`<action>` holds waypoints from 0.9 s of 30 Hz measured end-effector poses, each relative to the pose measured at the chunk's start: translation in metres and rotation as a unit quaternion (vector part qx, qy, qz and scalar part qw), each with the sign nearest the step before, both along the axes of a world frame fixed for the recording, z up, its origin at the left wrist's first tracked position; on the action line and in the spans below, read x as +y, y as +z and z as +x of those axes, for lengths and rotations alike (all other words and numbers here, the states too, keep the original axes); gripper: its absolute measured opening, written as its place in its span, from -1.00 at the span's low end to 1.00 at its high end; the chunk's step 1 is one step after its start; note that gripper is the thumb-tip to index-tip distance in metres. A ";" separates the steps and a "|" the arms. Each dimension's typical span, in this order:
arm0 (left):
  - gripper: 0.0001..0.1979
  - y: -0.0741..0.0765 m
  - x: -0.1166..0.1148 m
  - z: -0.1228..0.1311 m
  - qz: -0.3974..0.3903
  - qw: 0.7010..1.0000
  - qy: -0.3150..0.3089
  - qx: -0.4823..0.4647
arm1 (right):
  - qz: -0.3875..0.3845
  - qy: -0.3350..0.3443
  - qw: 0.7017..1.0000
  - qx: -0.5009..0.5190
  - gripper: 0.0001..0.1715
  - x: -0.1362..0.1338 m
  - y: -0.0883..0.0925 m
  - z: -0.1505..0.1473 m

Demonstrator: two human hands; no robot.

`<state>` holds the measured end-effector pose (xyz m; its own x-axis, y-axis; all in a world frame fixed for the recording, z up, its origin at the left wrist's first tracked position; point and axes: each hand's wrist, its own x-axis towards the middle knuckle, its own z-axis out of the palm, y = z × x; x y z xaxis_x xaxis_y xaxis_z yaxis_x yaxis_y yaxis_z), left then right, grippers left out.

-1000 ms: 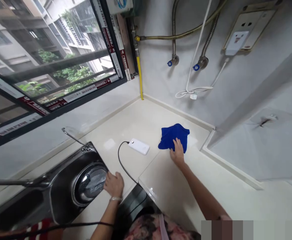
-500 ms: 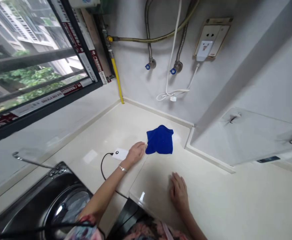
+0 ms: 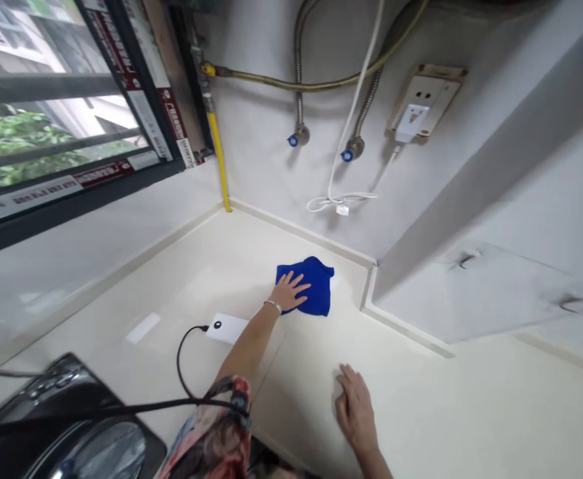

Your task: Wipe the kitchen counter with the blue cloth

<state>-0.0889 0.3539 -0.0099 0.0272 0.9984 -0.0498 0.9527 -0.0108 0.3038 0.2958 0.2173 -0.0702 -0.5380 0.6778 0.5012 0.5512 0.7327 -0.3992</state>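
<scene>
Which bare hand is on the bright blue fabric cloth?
The left hand, with the thin silvery bracelet at its wrist, is spread on the cloth. The right hand is apart from it, over the glossy cream countertop.

Your cloth (image 3: 320,286) is a solid deep blue, your bracelet (image 3: 273,305) is silvery, and your sleeve (image 3: 216,432) carries a blotchy pattern of red, pink, black and grey-blue. You have a plain cream counter (image 3: 421,399), a white device (image 3: 229,328) with a round black spot, and a black cable (image 3: 178,359). Your window frame (image 3: 72,213) is dark grey, its lettered tape (image 3: 104,174) alternating dark red and white, while the pipe (image 3: 220,159) is bright yellow and the valve handle (image 3: 293,141) blue.
</scene>
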 end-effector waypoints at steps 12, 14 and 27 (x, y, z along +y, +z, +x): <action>-0.31 0.012 -0.114 -0.203 -0.089 0.942 0.324 0.005 | 0.001 0.011 1.000 -0.019 -0.59 0.001 -0.013 0.015; -0.30 0.012 -0.156 -0.228 -0.092 0.921 0.378 0.006 | 0.004 0.016 0.999 -0.028 -0.60 0.002 -0.013 0.017; -0.26 0.014 -0.360 -0.221 -0.071 0.775 0.628 0.024 | 0.033 0.044 0.998 -0.018 -0.62 0.006 0.003 0.016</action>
<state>-0.3097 -0.0059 0.0043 -0.9662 0.2212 -0.1324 0.1957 0.9637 0.1817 0.3121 0.2229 -0.0674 -0.6122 0.5934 0.5226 0.4963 0.8029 -0.3303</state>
